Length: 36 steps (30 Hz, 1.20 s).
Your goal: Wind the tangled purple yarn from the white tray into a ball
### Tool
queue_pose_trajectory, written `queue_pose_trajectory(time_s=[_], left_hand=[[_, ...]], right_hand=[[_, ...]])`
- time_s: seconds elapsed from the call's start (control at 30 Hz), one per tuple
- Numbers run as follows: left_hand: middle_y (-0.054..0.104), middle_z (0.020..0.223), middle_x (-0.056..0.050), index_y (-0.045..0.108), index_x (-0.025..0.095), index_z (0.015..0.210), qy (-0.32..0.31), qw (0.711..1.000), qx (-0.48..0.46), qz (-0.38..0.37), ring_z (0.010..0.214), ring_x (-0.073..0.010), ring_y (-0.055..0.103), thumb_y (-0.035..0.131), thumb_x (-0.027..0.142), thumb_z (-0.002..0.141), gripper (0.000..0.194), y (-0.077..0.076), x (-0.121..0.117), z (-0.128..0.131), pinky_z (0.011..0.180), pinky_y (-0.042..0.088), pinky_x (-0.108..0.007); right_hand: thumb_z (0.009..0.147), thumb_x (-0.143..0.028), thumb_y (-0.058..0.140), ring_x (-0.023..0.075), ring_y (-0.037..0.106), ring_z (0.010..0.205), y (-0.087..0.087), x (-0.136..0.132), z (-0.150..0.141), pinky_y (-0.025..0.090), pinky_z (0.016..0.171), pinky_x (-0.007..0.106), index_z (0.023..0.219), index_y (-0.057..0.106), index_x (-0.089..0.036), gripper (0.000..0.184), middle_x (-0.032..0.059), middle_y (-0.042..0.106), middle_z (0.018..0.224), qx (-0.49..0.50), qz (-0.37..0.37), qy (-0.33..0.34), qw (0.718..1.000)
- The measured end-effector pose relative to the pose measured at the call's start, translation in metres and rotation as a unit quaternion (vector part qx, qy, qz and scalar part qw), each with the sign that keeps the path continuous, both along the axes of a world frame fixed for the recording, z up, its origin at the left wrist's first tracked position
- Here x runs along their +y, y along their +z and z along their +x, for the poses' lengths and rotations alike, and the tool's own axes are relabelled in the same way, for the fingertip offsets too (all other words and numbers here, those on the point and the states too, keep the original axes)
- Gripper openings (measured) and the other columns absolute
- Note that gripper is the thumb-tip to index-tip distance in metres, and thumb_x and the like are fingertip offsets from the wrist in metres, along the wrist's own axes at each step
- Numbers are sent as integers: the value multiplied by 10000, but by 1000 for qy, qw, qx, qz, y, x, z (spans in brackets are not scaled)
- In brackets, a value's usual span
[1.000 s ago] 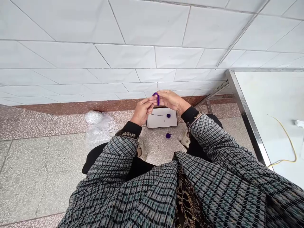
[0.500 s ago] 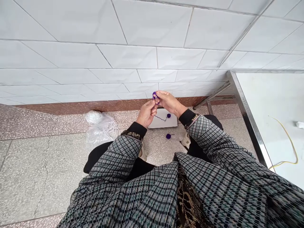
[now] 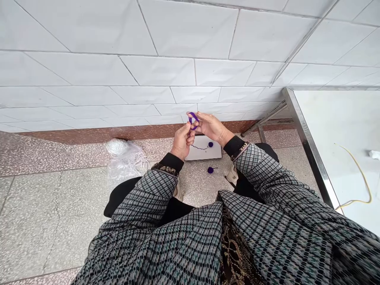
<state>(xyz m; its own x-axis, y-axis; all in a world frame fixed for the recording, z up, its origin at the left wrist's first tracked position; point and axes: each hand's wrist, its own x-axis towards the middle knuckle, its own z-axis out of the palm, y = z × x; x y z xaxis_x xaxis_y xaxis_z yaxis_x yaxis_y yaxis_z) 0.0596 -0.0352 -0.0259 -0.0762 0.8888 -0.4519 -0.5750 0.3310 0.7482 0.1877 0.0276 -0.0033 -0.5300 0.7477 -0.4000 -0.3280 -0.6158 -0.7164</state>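
Note:
A small loop of purple yarn (image 3: 194, 115) is stretched between my two hands, in front of the tiled wall. My left hand (image 3: 181, 141) pinches the yarn at the loop's left side. My right hand (image 3: 213, 127) has its fingers around the loop's right side, with the index finger extended near the top. From the hands a thin purple strand runs down to a small purple yarn ball (image 3: 210, 145) lying on a white board (image 3: 199, 154). Another purple ball (image 3: 210, 170), with a short tail, lies on the speckled floor nearer to me.
A white ball of cord (image 3: 116, 147) and a clear plastic bag (image 3: 123, 166) lie on the floor to the left. At the right stands a metal-edged white table (image 3: 326, 118) with a yellow wire (image 3: 363, 174) on it. The tiled wall (image 3: 166, 71) rises close in front.
The purple loop has opened wider and shows more clearly between my hands. The fingers of my right hand have straightened somewhat. The yarn balls have stayed put.

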Motion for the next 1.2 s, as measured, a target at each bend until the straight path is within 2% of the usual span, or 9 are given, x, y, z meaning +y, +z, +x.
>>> queue_pose_trajectory(time_s=[0.33, 0.47, 0.53, 0.6, 0.67, 0.73, 0.83, 1.0, 1.2], left_hand=[[227, 537, 123, 591, 164, 778, 12, 999, 14, -35, 398, -41, 181, 798, 197, 982, 293, -4, 3, -3, 394, 149, -135], [364, 547, 85, 538, 151, 683, 36, 998, 45, -27, 394, -19, 245, 732, 91, 928, 318, 2, 6, -22, 394, 158, -127], [442, 548, 55, 540, 134, 633, 39, 997, 64, -29, 389, -6, 274, 713, 29, 861, 305, 3, 7, -32, 394, 146, -122], [495, 546, 27, 569, 117, 611, 30, 996, 75, -37, 383, -2, 309, 718, 0, 801, 268, 3, 8, -38, 393, 131, -118], [514, 551, 13, 598, 108, 626, 12, 996, 68, -48, 380, -7, 326, 726, 10, 777, 221, 3, 8, -38, 390, 133, -118], [499, 563, 21, 613, 112, 666, -7, 997, 44, -56, 385, -17, 322, 720, 42, 790, 178, 3, 8, -34, 388, 161, -122], [468, 597, 41, 599, 136, 738, -34, 998, -1, -61, 404, -35, 322, 714, 78, 822, 154, 6, 7, -24, 391, 210, -134], [551, 687, 24, 610, 144, 831, -54, 998, -27, -33, 469, -51, 407, 802, 55, 830, 211, 5, 4, -13, 429, 277, -134], [617, 764, 30, 682, 141, 883, -17, 999, 9, 30, 540, -52, 475, 852, -2, 767, 251, -7, 5, -15, 467, 305, -136]], right_hand=[[1049, -365, 764, 179, 701, 978, -19, 5, 5, 636, 985, 323, 1120, 825, -194, 194, 82, 812, 1188, -1, 5, 37, 999], [1027, -506, 833, 249, 690, 1267, -24, 19, 21, 569, 1180, 459, 1062, 841, -205, 303, 98, 790, 1325, -57, 132, 119, 982], [1012, -464, 869, 299, 659, 1359, -25, 25, 30, 484, 1277, 547, 985, 852, -201, 265, 105, 770, 1351, -151, 255, 207, 932], [971, -315, 917, 372, 574, 1482, -26, 28, 35, 339, 1369, 639, 969, 875, -198, 124, 121, 726, 1436, -280, 381, 271, 839], [938, -182, 923, 457, 382, 1646, -26, 25, 37, 135, 1415, 729, 1045, 900, -203, 112, 124, 599, 1643, -388, 466, 268, 749], [973, -175, 895, 484, 183, 1744, -28, 18, 33, 6, 1419, 750, 1149, 898, -199, 177, 115, 396, 1823, -424, 502, 215, 723], [1079, -283, 814, 407, 202, 1772, -31, 7, 24, 116, 1459, 638, 1174, 881, -159, 170, 148, 333, 1855, -334, 465, 150, 806], [1026, -348, 875, 262, 562, 1555, -38, -5, 9, 540, 1269, 416, 966, 850, -175, 184, 111, 626, 1634, -117, 193, 26, 974], [974, -298, 920, 160, 718, 965, -45, -8, 3, 628, 999, 326, 970, 819, -167, 166, 59, 801, 1022, -55, 13, -24, 998]])
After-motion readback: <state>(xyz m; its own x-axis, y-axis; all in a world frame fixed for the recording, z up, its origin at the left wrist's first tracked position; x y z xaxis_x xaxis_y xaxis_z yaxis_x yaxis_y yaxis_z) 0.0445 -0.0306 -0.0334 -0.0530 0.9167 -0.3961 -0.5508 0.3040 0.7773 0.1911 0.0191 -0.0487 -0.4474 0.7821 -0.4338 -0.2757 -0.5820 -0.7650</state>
